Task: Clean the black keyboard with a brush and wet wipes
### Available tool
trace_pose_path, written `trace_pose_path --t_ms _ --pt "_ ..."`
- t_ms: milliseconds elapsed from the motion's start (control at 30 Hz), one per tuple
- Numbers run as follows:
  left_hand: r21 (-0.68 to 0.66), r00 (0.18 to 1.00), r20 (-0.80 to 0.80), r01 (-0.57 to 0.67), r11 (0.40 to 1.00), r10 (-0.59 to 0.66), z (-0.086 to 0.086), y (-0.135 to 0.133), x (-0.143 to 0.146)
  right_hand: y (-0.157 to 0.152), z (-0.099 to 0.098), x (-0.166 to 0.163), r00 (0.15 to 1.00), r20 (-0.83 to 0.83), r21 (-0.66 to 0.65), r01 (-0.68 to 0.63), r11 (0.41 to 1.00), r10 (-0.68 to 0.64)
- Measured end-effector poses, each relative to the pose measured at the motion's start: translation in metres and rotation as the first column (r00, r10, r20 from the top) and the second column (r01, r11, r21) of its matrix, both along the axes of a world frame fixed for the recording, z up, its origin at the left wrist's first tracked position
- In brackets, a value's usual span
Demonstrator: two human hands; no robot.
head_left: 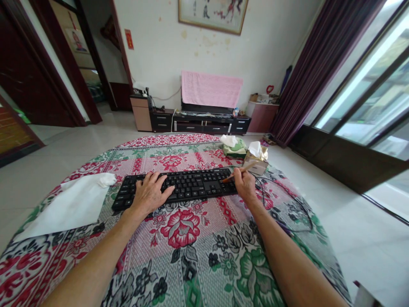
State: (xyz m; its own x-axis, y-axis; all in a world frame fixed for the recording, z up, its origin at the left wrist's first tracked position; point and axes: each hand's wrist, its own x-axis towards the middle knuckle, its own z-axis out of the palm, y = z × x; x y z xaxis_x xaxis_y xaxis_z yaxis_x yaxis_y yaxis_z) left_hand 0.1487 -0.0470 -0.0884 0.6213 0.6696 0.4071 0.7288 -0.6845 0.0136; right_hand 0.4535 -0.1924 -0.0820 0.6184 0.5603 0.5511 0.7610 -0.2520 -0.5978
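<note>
A black keyboard [188,184] lies across a round table covered with a flowered cloth [198,251]. My left hand [150,192] rests flat on the keyboard's left half, fingers spread over the keys. My right hand [244,184] is at the keyboard's right end, pinched round a thin brown stick, maybe a brush or pencil [241,171], whose tip touches the keys there. The keyboard's black cable [300,213] loops over the cloth to the right.
A white tissue sheet [72,204] lies on the table's left. Behind the keyboard stand a green tissue pack [234,149] and a beige tissue box [257,161]. Beyond are a TV stand with a pink cloth [211,89], tiled floor, purple curtains and glass doors.
</note>
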Motion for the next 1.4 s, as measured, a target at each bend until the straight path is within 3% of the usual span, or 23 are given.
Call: trace_pose_path --t_ms 67,267,467,667,733,867,1000,1067,1167,1267,1333,1400 --pt "-0.002 1.0 0.004 0.0 1.0 0.0 0.001 -0.001 0.0 0.0 -0.002 -0.002 0.999 0.03 -0.034 -0.029 0.999 0.03" --pt "0.005 1.0 -0.005 -0.013 1.0 0.013 0.001 -0.001 0.0 -0.004 0.0 0.006 0.977 0.017 -0.056 0.213 0.976 -0.212" --pt "0.001 1.0 -0.024 -0.01 1.0 0.01 0.003 -0.002 0.0 -0.002 0.001 -0.007 0.998 0.04 -0.002 -0.043 0.999 0.043" --pt "0.008 0.998 -0.05 -0.029 1.0 0.029 0.004 -0.004 0.0 -0.005 0.0 0.005 0.968 0.052 -0.043 0.249 0.968 -0.246" --pt "0.007 0.998 -0.05 -0.026 1.0 0.027 0.004 -0.004 0.0 -0.006 0.001 0.003 0.981 0.037 0.005 0.19 0.982 -0.19" --pt "0.001 0.999 -0.037 -0.023 1.0 0.023 0.003 -0.003 0.001 -0.005 0.001 -0.008 0.997 0.064 0.014 -0.051 0.999 0.05" --pt "0.003 1.0 -0.023 -0.02 1.0 0.02 0.002 -0.002 0.001 -0.007 0.002 -0.004 0.986 0.089 -0.075 0.145 0.987 -0.138" --pt "0.002 0.999 -0.025 -0.02 1.0 0.02 0.002 -0.002 0.0 -0.007 0.003 -0.002 0.974 0.083 -0.053 0.216 0.975 -0.211" --pt "0.001 0.999 -0.028 -0.017 1.0 0.017 0.001 -0.002 0.0 -0.005 0.003 -0.007 0.99 0.089 0.028 0.108 0.994 -0.11" --pt "-0.006 1.0 -0.023 -0.017 1.0 0.017 0.001 -0.001 0.001 -0.003 0.001 -0.014 0.993 0.111 0.007 -0.038 0.999 0.037" --pt "-0.008 0.999 -0.026 -0.023 1.0 0.023 0.0 -0.001 0.001 -0.003 0.0 -0.012 0.993 0.12 -0.038 0.021 0.999 -0.016" --pt "-0.008 0.999 -0.034 -0.031 0.999 0.031 0.0 -0.001 0.001 -0.005 0.001 -0.005 0.982 0.113 -0.073 0.16 0.984 -0.151"
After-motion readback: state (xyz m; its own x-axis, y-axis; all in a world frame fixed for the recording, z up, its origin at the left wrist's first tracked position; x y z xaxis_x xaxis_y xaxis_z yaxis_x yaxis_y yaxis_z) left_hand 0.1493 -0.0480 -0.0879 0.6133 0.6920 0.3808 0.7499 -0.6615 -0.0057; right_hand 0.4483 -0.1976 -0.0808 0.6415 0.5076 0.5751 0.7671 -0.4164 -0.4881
